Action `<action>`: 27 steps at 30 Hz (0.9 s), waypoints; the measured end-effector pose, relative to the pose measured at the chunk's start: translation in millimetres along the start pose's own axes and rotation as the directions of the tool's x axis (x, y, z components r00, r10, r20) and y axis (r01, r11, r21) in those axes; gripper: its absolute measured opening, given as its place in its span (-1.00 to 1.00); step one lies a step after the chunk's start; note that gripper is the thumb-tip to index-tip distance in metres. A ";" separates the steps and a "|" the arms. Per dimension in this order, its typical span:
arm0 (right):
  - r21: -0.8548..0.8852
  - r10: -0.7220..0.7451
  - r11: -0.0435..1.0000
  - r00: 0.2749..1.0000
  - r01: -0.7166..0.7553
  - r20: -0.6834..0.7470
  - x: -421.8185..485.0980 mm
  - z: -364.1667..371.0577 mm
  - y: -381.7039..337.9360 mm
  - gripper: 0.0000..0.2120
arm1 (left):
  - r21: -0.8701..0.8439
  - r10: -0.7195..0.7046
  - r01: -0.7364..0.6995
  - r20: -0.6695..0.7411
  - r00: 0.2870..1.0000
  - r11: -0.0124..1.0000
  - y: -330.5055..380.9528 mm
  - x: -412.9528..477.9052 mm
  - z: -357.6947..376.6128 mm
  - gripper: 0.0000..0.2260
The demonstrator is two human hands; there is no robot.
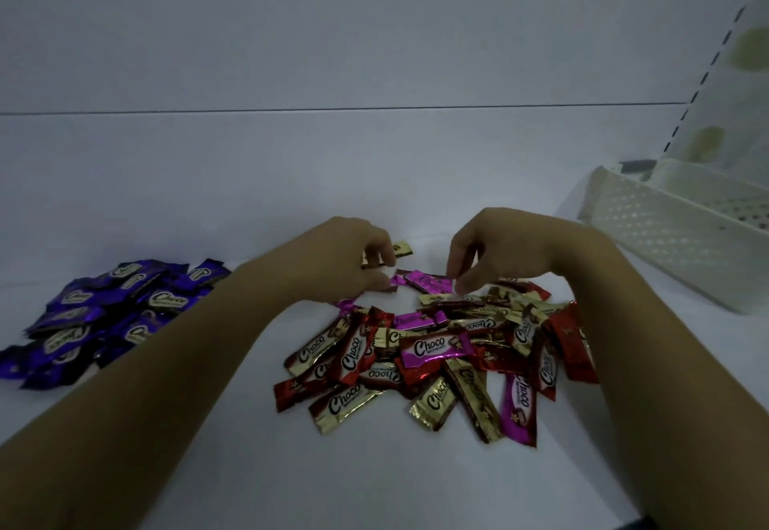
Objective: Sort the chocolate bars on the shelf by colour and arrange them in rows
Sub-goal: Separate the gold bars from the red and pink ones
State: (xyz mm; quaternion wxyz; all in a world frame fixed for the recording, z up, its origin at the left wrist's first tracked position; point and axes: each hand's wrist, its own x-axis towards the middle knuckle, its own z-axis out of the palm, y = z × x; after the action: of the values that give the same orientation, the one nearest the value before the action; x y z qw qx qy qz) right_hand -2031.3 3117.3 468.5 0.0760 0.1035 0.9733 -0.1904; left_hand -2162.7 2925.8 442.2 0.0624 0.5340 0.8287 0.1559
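Purple chocolate bars heaped left, mixed pile centre, left hand pinching gold bar, right hand pinching pink bar

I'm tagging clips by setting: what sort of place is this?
Probably a shop shelf: a white shelf board with a slotted upright at its right, heaps of wrapped chocolate bars, and a white perforated basket.

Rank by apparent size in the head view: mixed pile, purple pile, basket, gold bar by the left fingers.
1. mixed pile
2-3. purple pile and basket: alike; basket is farther and cut by the frame, so unranked.
4. gold bar, partly hidden by the left hand.
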 end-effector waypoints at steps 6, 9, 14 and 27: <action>-0.061 -0.006 0.998 0.999 0.009 0.038 10.6 12.2 -5.5 -0.78 | 0.277 -0.203 0.188 0.025 0.979 0.942 -18.6 -2.0 -11.8 -0.82; -0.070 0.001 0.998 0.999 0.002 0.051 12.3 14.1 -5.7 -0.75 | 0.188 -0.184 0.166 0.082 0.980 0.968 -22.3 -3.9 -12.1 -0.84; -0.051 -0.022 0.998 0.998 0.025 0.052 11.0 11.4 -4.0 -0.84 | 0.111 -0.064 0.049 0.136 0.989 0.993 -7.2 -0.2 -3.1 -0.74; -0.022 -0.114 0.993 0.988 0.112 -0.108 21.4 23.4 -4.8 -0.88 | 0.155 -0.004 -0.037 0.256 0.967 0.987 3.9 -2.7 -4.9 -0.63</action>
State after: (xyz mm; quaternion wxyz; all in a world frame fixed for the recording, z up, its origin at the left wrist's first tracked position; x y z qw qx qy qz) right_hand -2050.5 3107.6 444.7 0.0128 0.0577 0.9817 -0.1808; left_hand -2159.6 2923.8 448.0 0.1246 0.5598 0.8189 0.0199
